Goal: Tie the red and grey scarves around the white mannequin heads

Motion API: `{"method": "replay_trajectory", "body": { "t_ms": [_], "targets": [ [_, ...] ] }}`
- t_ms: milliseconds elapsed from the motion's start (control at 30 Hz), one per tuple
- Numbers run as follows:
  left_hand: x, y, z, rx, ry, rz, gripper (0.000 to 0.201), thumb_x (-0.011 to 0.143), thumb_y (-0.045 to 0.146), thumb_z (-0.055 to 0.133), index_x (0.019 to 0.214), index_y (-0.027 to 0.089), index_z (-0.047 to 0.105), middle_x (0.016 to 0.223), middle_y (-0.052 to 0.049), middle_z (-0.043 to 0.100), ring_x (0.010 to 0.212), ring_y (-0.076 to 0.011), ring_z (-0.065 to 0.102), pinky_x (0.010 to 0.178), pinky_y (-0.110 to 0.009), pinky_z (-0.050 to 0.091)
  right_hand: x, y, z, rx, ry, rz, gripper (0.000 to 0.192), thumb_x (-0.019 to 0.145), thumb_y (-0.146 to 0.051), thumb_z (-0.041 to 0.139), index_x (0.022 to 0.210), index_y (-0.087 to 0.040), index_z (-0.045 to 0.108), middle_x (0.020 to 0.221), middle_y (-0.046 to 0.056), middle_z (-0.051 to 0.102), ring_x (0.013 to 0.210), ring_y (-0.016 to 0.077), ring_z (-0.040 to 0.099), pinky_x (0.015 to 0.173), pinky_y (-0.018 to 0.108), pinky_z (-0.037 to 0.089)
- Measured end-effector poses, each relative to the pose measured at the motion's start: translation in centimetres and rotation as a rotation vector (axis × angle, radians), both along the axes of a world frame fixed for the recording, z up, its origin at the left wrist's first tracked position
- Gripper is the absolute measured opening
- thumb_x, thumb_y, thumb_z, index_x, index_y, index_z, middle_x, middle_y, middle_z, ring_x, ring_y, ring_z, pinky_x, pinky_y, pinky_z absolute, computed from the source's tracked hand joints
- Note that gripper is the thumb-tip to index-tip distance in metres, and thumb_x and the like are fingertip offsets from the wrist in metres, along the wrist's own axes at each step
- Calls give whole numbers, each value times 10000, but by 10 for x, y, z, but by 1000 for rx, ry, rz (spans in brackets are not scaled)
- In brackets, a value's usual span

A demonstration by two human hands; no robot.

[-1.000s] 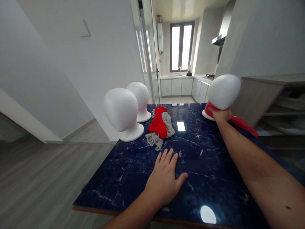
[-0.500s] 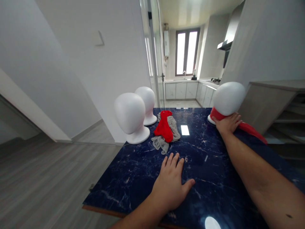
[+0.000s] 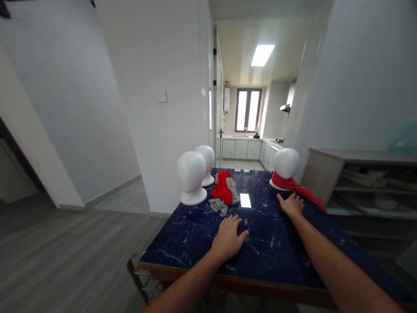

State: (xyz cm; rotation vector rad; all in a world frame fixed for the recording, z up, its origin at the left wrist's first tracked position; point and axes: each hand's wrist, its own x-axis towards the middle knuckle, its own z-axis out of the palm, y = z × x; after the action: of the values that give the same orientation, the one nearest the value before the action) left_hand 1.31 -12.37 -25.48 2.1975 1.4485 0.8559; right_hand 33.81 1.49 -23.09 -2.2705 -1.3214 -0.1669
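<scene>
A white mannequin head stands upright at the far right of the dark blue marbled table. Around its neck lies a red scarf, one long end trailing right along the tabletop. My right hand is open just in front of the scarf, fingers spread; whether the fingertips touch the cloth I cannot tell. Nearer the table's middle, my left hand rests open, palm down and holding nothing. Beyond it lies a crumpled red cloth on top of a thin grey cloth.
Two more white mannequin heads, a nearer one and a farther one, stand at the table's left edge. A wooden shelf unit is to the right. Part of a metal-framed chair shows below left. A kitchen lies behind.
My right hand has come off the scarf at the mannequin's neck and moved back toward me. My left hand stays open on the table. The camera view has tilted up and drawn back.
</scene>
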Motion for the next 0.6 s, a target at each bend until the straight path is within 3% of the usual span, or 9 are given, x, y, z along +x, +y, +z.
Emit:
{"method": "replay_trajectory", "body": {
  "t_ms": [100, 167, 267, 367, 433, 600],
  "targets": [
    [-4, 13, -2, -37, -237, 27, 557, 889, 380, 724, 1419, 221, 653, 1520, -125, 629, 1457, -335, 541, 1255, -482, 379, -13, -27, 13, -59, -13, 179, 544, 1056, -465, 403, 1221, -61, 727, 1310, 288, 677, 1289, 399, 609, 1083, 472, 441],
    [-13, 24, -3, -78, -454, 84, 510, 882, 301, 725, 1380, 217, 650, 1420, -131, 693, 1334, -306, 644, 1162, -441, 485, -22, -48, 15, -58, -25, 273, 436, 1069, -408, 403, 1039, -171, 767, 1131, 184, 760, 1127, 313, 701, 975, 373, 487],
    [-45, 40, -1, -54, -653, 382, 440, 888, 317, 730, 1294, 180, 630, 1256, -141, 732, 1156, -274, 715, 1027, -405, 564, -36, -78, 9, -33, -8, 324, 437, 1104, -410, 342, 1055, -225, 735, 969, 123, 775, 916, 266, 744, 810, 325, 491],
    [-93, 55, 8, 69, -607, 766, 633, 819, 386, 812, 1344, 157, 543, 1297, -152, 673, 1166, -279, 692, 1023, -412, 556, -47, -98, 0, 34, 32, 295, 412, 1120, -353, 295, 1274, -230, 657, 959, 120, 772, 870, 270, 749, 762, 326, 468],
    [-124, 66, 17, 121, -488, 906, 793, 775, 417, 849, 1425, 156, 478, 1385, -187, 628, 1298, -329, 629, 1099, -445, 510, -53, -102, -3, 76, 63, 270, 410, 1113, -279, 283, 1379, -219, 589, 1009, 127, 771, 902, 277, 750, 768, 330, 466],
    [-170, 104, 36, 76, -144, 858, 1082, 716, 482, 862, 1575, 123, 310, 1616, -281, 438, 1543, -441, 376, 1226, -559, 371, -67, -98, -4, 156, 28, 398, 426, 1055, -136, 332, 1421, -216, 535, 1270, 119, 706, 1022, 238, 728, 823, 298, 472]
  ]
}}
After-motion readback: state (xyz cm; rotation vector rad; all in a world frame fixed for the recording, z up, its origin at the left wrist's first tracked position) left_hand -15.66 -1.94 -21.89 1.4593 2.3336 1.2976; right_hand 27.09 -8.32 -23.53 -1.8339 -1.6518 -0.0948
